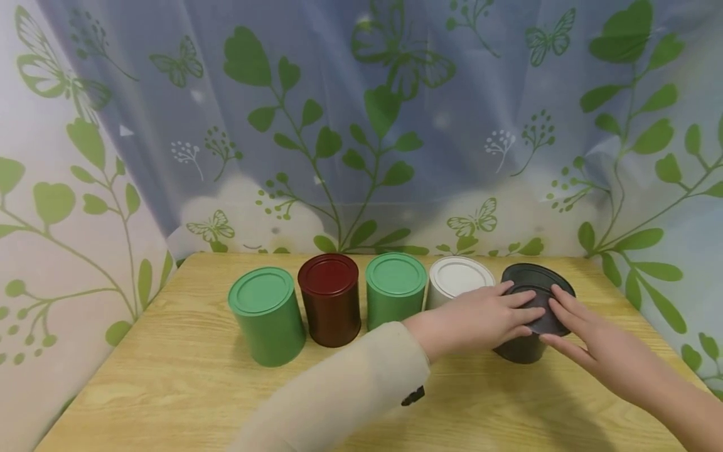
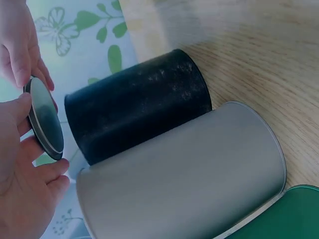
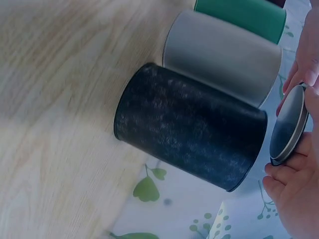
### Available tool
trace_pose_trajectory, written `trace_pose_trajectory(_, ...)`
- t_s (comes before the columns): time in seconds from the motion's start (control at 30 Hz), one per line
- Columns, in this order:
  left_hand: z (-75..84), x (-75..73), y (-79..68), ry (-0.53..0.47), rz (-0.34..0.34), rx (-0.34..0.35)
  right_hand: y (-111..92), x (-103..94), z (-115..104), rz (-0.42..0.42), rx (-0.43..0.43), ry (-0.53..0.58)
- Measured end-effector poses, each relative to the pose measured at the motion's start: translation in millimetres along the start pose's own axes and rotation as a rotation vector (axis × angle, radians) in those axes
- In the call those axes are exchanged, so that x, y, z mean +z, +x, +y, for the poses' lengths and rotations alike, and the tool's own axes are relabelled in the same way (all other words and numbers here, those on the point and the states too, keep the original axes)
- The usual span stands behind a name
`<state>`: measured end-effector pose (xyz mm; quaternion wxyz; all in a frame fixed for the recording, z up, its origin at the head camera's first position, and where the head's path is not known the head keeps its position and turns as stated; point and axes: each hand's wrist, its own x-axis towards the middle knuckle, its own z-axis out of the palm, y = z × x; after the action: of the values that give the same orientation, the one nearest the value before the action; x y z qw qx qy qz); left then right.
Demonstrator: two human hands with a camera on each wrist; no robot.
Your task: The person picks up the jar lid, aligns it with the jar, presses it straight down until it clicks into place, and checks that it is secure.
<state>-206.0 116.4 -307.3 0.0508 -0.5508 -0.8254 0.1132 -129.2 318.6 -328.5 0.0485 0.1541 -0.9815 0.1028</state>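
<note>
A black lid (image 1: pixel 546 321) is lifted slightly off a black can (image 1: pixel 519 353) at the right end of a row; both wrist views show a gap between them. My left hand (image 1: pixel 480 317) grips the lid's left side, its thumb at the edge and fingers spread over the top. From the opposite side my right hand (image 1: pixel 612 355) holds the same lid with thumb and fingers. The lid's pale underside (image 2: pixel 46 112) shows in the left wrist view. The inside of the can is hidden.
Left of the black can stand a white can (image 1: pixel 460 276), a green can (image 1: pixel 395 307), a dark red can (image 1: pixel 330 314) and another green can (image 1: pixel 270 333), all lidded. They stand on a wooden table (image 1: pixel 169 389). A leaf-patterned curtain (image 1: pixel 316 94) hangs behind.
</note>
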Motion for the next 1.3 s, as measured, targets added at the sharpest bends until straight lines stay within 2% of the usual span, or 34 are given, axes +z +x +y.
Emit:
trace_pose_trajectory(0.13,-3.2,0.2,9.1,-0.087,-0.027,-0.066,6.6,-4.6,5.9,0.0,-0.001,0.011)
trace_pose_trajectory(0.33,-8.4,-1.3,22.8,-0.078,-0.085,-0.071,13.6,-7.0,13.6,0.011,0.0,0.05)
trace_pose_trajectory(0.53,-17.4,-1.9,38.5,-0.225,-0.183,-0.116,23.5,-5.5,21.8,-0.008,0.022,0.096)
trace_pose_trajectory(0.73,-21.1,-2.5,52.5,-0.315,-0.235,-0.165,30.3,-6.6,29.6,-0.031,0.038,0.103)
trace_pose_trajectory(0.8,-21.9,-2.4,55.2,-0.314,-0.236,-0.175,32.8,-7.6,30.6,-0.038,0.044,0.102)
trace_pose_trajectory(1.0,-23.4,-0.3,61.2,-0.216,-0.213,-0.174,40.3,-9.6,31.6,-0.052,0.045,0.093)
trace_pose_trajectory(1.13,-22.7,2.3,65.1,-0.192,-0.224,-0.181,42.9,-9.5,32.9,-0.075,0.052,0.096)
trace_pose_trajectory(1.3,-19.0,6.5,70.4,-0.09,-0.218,-0.157,42.0,-9.2,35.3,-0.094,0.064,0.11)
